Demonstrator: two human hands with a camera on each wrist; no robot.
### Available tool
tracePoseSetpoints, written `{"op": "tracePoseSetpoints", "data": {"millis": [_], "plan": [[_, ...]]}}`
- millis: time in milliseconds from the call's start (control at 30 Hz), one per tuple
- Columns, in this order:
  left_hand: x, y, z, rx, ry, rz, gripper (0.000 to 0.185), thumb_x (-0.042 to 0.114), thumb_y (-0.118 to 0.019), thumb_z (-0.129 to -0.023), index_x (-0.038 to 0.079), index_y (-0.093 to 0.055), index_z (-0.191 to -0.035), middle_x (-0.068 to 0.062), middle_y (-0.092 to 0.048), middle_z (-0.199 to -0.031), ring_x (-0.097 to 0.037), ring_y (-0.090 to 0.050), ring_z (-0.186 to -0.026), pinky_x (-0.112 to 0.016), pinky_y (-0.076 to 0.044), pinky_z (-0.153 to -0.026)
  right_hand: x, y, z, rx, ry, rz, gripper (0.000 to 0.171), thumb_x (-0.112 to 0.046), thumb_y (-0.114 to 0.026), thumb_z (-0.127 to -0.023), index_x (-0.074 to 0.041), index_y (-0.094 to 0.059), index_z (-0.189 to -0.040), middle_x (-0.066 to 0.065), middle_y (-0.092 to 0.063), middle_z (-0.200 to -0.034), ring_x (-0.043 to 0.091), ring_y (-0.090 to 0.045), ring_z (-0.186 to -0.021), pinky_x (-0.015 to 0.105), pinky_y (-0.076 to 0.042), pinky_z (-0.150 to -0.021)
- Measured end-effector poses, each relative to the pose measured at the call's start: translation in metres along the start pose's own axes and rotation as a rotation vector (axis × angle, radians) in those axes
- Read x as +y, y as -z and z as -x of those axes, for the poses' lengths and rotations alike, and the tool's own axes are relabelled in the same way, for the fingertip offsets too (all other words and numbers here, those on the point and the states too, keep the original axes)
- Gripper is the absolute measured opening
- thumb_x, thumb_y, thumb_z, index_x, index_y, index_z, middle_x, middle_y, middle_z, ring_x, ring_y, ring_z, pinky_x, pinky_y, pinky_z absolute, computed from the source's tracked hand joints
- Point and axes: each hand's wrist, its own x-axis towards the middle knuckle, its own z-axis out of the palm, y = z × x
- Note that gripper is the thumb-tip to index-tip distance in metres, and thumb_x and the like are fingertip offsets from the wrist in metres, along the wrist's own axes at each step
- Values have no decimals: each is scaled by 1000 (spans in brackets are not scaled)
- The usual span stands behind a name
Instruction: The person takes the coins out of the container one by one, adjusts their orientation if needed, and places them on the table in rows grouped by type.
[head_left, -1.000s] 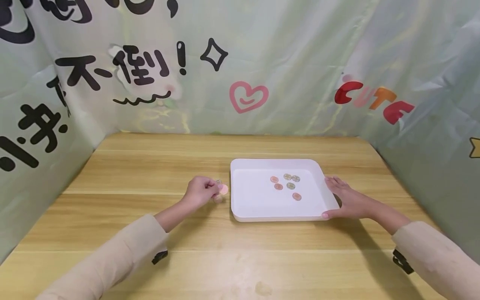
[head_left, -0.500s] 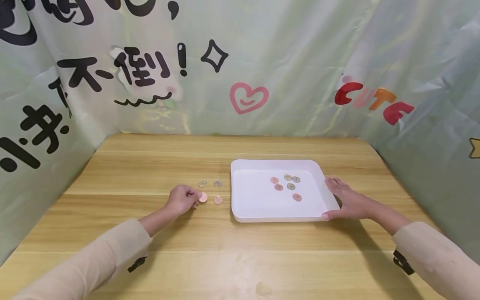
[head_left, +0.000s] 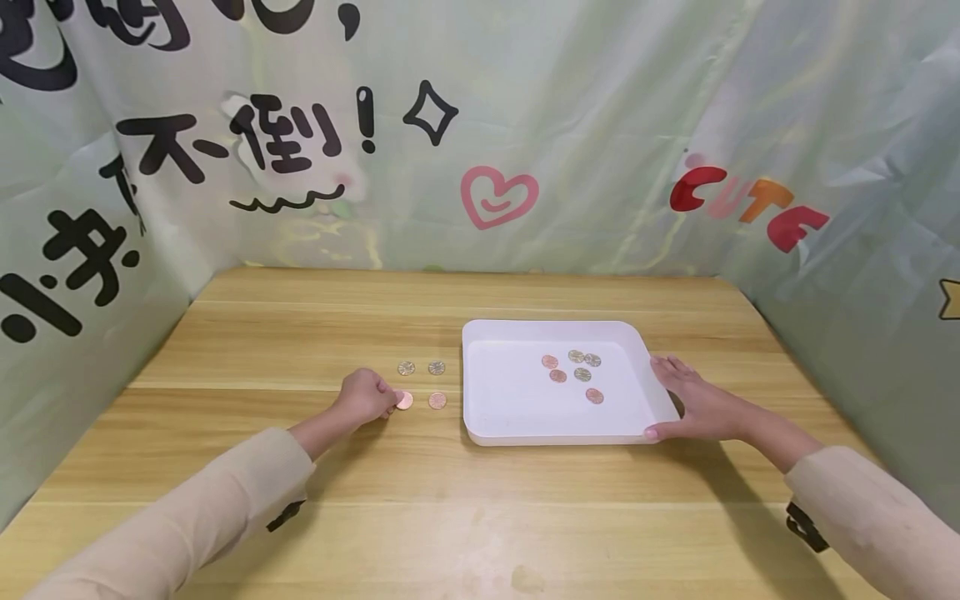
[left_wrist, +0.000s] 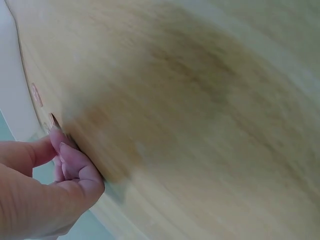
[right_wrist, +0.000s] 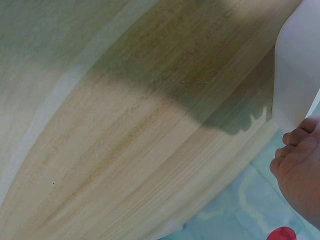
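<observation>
A wooden table (head_left: 300, 467) is enclosed on three sides by a pale green printed curtain (head_left: 600, 125). On the right half of the table a white tray (head_left: 510, 408) is set flat, with its long axis running left to right and its near edge slightly skewed. Six coins (head_left: 582, 374) are scattered inside the tray toward its far right part, some copper, some silvery. To the left of the tray, four coins are laid on the bare wood in a small square: two silvery coins (head_left: 421, 367) in the far row and two copper ones in the near row. The copper coin (head_left: 404, 401) at the near left is a flat disc, so no pointing direction can be given; it lies on the table well left of the tray.

The left hand (head_left: 363, 398) is curled, knuckles up, and this copper coin is pinched or touched at the fingertips (left_wrist: 59, 137); which of the two cannot be told. The other copper coin (head_left: 437, 401) lies just beside it, between it and the tray. The right hand (head_left: 693, 404) is laid along the tray's right edge, fingers extended against the rim, thumb at the near corner. Both forearms are covered by beige sleeves (head_left: 877, 525).
</observation>
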Motion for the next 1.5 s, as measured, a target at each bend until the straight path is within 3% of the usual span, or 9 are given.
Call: {"op": "tracePoseSetpoints", "data": {"millis": [200,367,600,767,933,1167,1500], "plan": [[2,0,0,0,-28,-63,23,10,-65,-85,-2,-66,-65,-6,-63,-55,-8,-52,-48,-17,-40,-50,1,-1,0,-1,-3,-1,110,-43,-77,-68,17,-18,-139,37,-17,-145,55,-12,-132,66,-19,-102],[1,-1,1,1,-55,-76,21,8,-64,-85,-4,-67,-67,-8,-65,-58,-8,-52,-49,-17,-41,-48,2,0,0,-2,-4,-1,110,-43,-77,-68,17,-18,-139,38,-17,-145,56,-12,-132,67,-20,-101],[-5,-1,7,28,-122,11,22,5,-61,-87,-4,-62,-67,-9,-64,-62,-8,-46,-49,-16,-34,-46,2,0,0,-9,2,8,109,-43,-76,-69,17,-18,-139,38,-17,-145,56,-13,-132,67,-20,-101],[-4,-2,12,97,-239,61,12,5,-61,-86,-5,-63,-78,-8,-61,-65,-10,-51,-54,-17,-38,-47,0,0,0,-11,-12,4,110,-43,-77,-68,16,-18,-139,37,-17,-145,55,-12,-133,67,-19,-102],[6,-3,17,122,-318,95,13,8,-64,-85,-4,-64,-81,-9,-61,-67,-12,-51,-56,-17,-40,-47,1,0,0,-11,-5,11,109,-43,-77,-69,17,-18,-139,37,-18,-145,55,-13,-132,66,-20,-102],[25,-6,22,103,-348,191,13,7,-63,-86,-6,-65,-85,-20,-65,-73,-19,-61,-58,-18,-47,-51,0,0,1,-10,-13,6,110,-43,-77,-69,17,-18,-139,37,-17,-145,55,-12,-133,66,-19,-102],[54,-26,24,116,-376,275,12,9,-66,-84,-3,-67,-84,-15,-65,-73,-17,-57,-60,-16,-44,-52,0,0,1,-19,-43,-4,111,-44,-76,-68,16,-16,-140,38,-15,-145,55,-10,-133,67,-17,-102]]}}
